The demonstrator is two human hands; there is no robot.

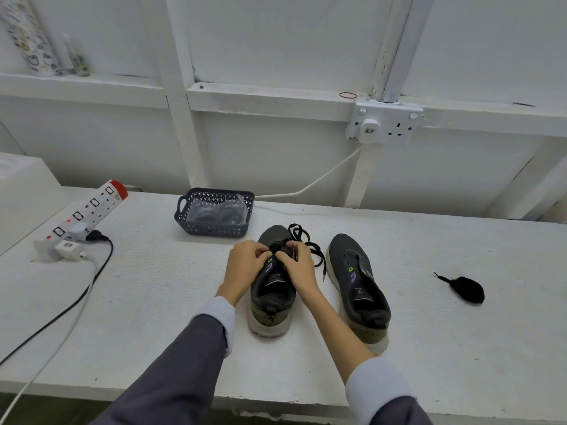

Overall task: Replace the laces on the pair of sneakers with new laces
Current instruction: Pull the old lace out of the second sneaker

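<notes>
Your counter (159, 296) carries both grey sneakers midway along its front edge. The left sneaker (270, 314) is under your hands, and the right sneaker (357, 289) stands just beside it. A dark basket (211, 230) sits behind them near the back edge. Your left hand (245, 265) and right hand (299, 265), fingers curled, both pinch the black lace (316, 250) over the left sneaker's tongue. A balled black lace (468, 289) lies toward the right end.

I have my left hand (245, 266) and right hand (299, 266) stretched forward and drawn nearly together, palms down, wrists angled inward toward each other, fingers curled tight, each one pinching the lace (316, 253).
</notes>
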